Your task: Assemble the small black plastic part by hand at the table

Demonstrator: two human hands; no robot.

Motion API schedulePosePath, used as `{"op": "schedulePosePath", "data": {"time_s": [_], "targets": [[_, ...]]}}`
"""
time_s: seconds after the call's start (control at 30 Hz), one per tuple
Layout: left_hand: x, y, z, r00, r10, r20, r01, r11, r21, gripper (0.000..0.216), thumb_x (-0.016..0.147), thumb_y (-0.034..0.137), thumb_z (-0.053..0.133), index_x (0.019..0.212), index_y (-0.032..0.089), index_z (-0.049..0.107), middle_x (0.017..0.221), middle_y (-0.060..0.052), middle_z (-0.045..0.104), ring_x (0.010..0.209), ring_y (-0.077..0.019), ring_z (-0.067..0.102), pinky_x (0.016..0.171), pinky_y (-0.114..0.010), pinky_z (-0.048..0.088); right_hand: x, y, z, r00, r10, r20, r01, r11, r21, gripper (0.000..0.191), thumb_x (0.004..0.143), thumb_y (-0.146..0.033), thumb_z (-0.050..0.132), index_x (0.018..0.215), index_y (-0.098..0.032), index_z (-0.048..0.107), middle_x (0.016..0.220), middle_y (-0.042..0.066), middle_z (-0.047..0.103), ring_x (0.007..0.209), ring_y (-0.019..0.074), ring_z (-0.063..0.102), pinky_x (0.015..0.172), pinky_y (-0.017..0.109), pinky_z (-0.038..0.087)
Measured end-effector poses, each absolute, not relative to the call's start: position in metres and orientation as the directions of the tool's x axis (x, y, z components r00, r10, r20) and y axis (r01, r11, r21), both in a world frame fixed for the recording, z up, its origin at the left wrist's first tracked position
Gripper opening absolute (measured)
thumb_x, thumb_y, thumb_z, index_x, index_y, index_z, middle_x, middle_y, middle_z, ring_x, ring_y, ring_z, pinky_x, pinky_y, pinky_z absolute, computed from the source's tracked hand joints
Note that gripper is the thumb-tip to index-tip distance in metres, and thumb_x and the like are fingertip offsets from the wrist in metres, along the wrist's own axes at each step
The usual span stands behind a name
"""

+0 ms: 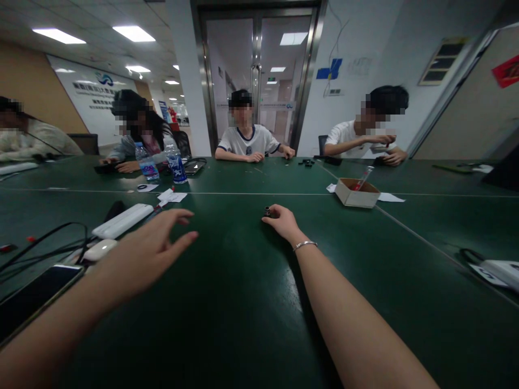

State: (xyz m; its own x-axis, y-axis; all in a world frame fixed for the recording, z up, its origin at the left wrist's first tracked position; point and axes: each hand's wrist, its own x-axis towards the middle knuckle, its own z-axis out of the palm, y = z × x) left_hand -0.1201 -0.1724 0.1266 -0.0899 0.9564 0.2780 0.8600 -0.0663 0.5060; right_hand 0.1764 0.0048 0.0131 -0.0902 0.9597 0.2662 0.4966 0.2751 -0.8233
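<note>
My right hand (283, 220), with a silver bracelet (305, 246) at the wrist, reaches to the middle of the green table (227, 302). Its thumb and fingers are closed on a small dark cylindrical part (267, 212) with a round opening on top; its exact kind is too small to make out. Over the left side of the table hovers my left hand (162, 243), slightly blurred, thumb and fingers apart and nothing between them. Nearest to this hand are a white power strip (124, 220) and a white computer mouse (100, 249).
A phone (40, 294) and black cables (44, 251) lie at left. Two bottles (175, 162) and paper scraps (172, 196) sit beyond my left hand. A small open box (357, 195) stands right of centre. Several people sit along the far side; small black parts (307, 162) lie there.
</note>
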Motion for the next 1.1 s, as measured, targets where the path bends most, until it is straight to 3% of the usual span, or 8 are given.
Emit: {"op": "schedulePosePath", "data": {"time_s": [0.07,0.13,0.27,0.43,0.53,0.67,0.9,1.1], "targets": [[-0.080,-0.124,0.119,0.117,0.966,0.232,0.834,-0.223,0.505,0.037,0.077,0.043,0.068,0.109,0.024,0.064,0.108,-0.003,0.067,0.072,-0.0162,0.062,0.071,-0.029,0.049,0.175,0.005,0.011,-0.107,0.948,0.300,0.492,0.312,-0.813,0.021,0.073,-0.024,0.076,0.092,-0.019,0.070,0.091,0.002,0.068,0.085,0.0189,0.061,0.079,0.032,0.047],[-0.042,-0.073,0.102,0.218,0.929,0.300,0.770,-0.353,0.532,0.034,0.079,0.037,0.066,0.109,0.022,0.064,0.107,-0.007,0.067,0.074,-0.0177,0.063,0.072,-0.029,0.049,0.173,0.006,0.011,-0.132,0.932,0.337,0.505,0.356,-0.786,0.021,0.075,-0.022,0.076,0.096,-0.021,0.071,0.094,0.003,0.067,0.086,0.0187,0.060,0.079,0.032,0.046],[0.004,-0.005,0.058,0.123,0.948,0.293,0.612,-0.305,0.730,0.031,0.082,0.032,0.064,0.110,0.017,0.062,0.107,-0.012,0.065,0.090,-0.0212,0.063,0.082,-0.032,0.051,0.171,0.007,0.014,-0.150,0.915,0.375,0.604,0.385,-0.698,0.021,0.074,-0.017,0.076,0.095,-0.021,0.073,0.087,0.002,0.061,0.078,0.0178,0.056,0.074,0.031,0.044],[0.015,0.015,0.017,0.056,0.968,0.245,0.317,-0.250,0.915,0.017,0.083,0.025,0.062,0.098,0.018,0.065,0.098,-0.008,0.067,0.085,-0.0181,0.064,0.074,-0.029,0.054,0.167,0.010,0.016,-0.147,0.915,0.375,0.615,0.382,-0.690,0.023,0.071,-0.013,0.076,0.093,-0.019,0.074,0.082,0.001,0.056,0.073,0.0162,0.053,0.072,0.030,0.044],[0.010,0.016,0.005,0.054,0.951,0.306,0.235,-0.310,0.921,0.014,0.085,0.027,0.059,0.090,0.017,0.066,0.092,-0.006,0.068,0.080,-0.0162,0.064,0.070,-0.027,0.054,0.167,0.014,0.015,-0.154,0.941,0.302,0.477,0.338,-0.811,0.024,0.069,-0.014,0.076,0.092,-0.019,0.073,0.082,0.001,0.060,0.068,0.0140,0.055,0.067,0.028,0.046],[0.004,0.017,0.003,0.058,0.945,0.322,0.192,-0.327,0.925,0.015,0.084,0.028,0.059,0.091,0.017,0.067,0.089,-0.006,0.067,0.076,-0.0159,0.064,0.068,-0.028,0.054,0.171,0.017,0.014,-0.206,0.962,0.177,0.160,0.212,-0.964,0.024,0.073,-0.013,0.069,0.096,-0.017,0.071,0.074,0.000,0.065,0.064,0.0133,0.061,0.063,0.025,0.049],[0.002,0.014,0.007,0.072,0.939,0.336,0.208,-0.344,0.916,0.018,0.078,0.018,0.066,0.096,0.017,0.069,0.099,-0.008,0.071,0.089,-0.0194,0.066,0.088,-0.036,0.053,0.178,0.019,0.011,-0.154,0.976,0.152,-0.059,0.145,-0.988,0.026,0.071,-0.015,0.074,0.096,-0.018,0.070,0.074,0.000,0.067,0.067,0.0138,0.065,0.065,0.025,0.054],[0.003,0.014,0.005,0.056,0.948,0.314,0.241,-0.318,0.917,0.018,0.081,0.026,0.064,0.096,0.017,0.070,0.093,-0.007,0.071,0.086,-0.0192,0.065,0.081,-0.032,0.052,0.183,0.021,0.007,-0.164,0.973,0.163,-0.111,0.146,-0.983,0.030,0.067,-0.021,0.080,0.096,-0.019,0.072,0.088,0.003,0.070,0.079,0.0161,0.066,0.077,0.030,0.056]]}}
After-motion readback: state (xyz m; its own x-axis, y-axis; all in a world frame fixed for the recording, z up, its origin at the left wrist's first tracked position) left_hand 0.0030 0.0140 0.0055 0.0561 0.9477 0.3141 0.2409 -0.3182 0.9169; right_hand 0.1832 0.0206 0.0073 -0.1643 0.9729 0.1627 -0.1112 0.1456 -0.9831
